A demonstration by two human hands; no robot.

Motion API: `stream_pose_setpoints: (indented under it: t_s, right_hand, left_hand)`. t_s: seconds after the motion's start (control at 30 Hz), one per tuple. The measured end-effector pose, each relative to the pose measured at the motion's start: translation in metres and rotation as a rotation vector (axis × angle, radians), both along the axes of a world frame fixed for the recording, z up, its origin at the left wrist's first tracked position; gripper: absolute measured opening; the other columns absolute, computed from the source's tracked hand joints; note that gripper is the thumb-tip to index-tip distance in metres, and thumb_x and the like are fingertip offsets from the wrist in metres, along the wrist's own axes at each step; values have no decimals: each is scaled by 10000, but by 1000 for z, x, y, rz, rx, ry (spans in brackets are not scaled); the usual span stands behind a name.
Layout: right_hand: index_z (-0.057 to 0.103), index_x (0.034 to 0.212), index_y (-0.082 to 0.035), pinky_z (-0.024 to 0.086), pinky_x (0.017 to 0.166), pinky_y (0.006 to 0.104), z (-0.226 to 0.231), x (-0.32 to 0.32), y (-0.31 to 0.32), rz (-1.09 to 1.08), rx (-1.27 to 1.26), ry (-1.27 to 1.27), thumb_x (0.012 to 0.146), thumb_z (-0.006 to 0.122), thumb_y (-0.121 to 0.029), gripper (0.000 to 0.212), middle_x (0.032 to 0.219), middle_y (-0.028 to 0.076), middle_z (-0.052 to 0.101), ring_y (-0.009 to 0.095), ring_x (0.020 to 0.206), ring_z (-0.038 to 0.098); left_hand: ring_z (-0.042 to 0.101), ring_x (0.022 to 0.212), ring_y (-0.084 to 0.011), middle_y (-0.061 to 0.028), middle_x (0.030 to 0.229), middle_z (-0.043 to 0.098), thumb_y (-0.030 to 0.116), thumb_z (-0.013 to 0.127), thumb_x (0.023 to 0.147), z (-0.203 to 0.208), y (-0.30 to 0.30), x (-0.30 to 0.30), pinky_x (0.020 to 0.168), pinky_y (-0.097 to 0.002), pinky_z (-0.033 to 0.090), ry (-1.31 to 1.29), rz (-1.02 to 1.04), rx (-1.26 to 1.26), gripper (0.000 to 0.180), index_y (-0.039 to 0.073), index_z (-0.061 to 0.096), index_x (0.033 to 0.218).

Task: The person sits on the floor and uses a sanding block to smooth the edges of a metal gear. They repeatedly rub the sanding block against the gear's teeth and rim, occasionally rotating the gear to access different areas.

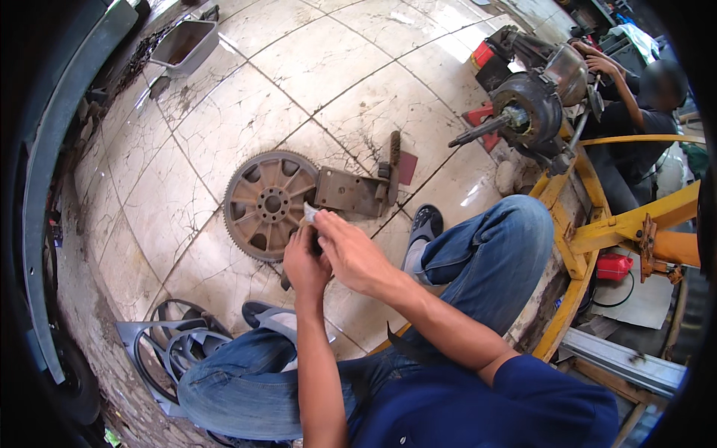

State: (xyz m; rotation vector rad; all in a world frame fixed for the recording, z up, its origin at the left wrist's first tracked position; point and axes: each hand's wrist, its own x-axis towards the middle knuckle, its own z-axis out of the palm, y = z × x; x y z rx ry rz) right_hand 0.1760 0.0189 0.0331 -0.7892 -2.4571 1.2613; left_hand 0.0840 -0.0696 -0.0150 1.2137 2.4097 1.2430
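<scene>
My left hand [305, 261] is closed around something mostly hidden in the fingers. A pale tip [310, 213] sticks out above it, and a dark end [285, 281] shows below the hand. Across from it, my right hand [349, 250] presses its fingers together over the same spot; its grip is partly hidden. Both hands are just over the lower right rim of a rusty toothed flywheel [290, 178], which lies flat on the floor. A brown metal bracket [345, 193] lies beside the flywheel's right edge. Next to that are a brush [395, 153] and a dark red square sheet [407, 168].
A grey bin [190, 48] stands at the far left. At right, a co-worker [642, 112] reaches to a greasy axle housing [534, 104] by a yellow steel frame [590, 231]. A fan shroud [179, 343] sits by my left knee. Tiled floor [321, 67] surrounds the parts.
</scene>
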Motion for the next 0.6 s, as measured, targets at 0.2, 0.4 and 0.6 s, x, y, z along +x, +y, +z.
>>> stream_pose_setpoints:
  t_s: [0.2, 0.4, 0.6]
  right_hand:
    - [455, 1361, 74, 375, 1084, 423, 2, -7, 7, -49, -139, -21, 1004, 440, -172, 433, 1367, 270, 505, 390, 1310, 452]
    - [476, 1332, 82, 386, 1076, 419, -6, -13, 12, -9, -71, 52, 996, 448, -153, 410, 1348, 299, 503, 414, 1297, 452]
    - [468, 1346, 75, 395, 1068, 402, -5, -2, 0, -32, 19, 5, 1003, 440, -168, 421, 1348, 266, 520, 383, 1282, 479]
  left_hand:
    - [590, 872, -374, -153, 907, 634, 227, 666, 772, 1, 3, -1, 749, -446, 471, 59, -26, -24, 312, 41, 601, 1014]
    - [588, 908, -369, -148, 925, 635, 172, 646, 781, 9, 7, 1, 767, -439, 473, -15, -45, -23, 279, 44, 606, 1026]
    - [602, 933, -347, -136, 953, 648, 140, 678, 747, 6, 3, 1, 800, -425, 478, 75, -59, -79, 320, 47, 612, 1046]
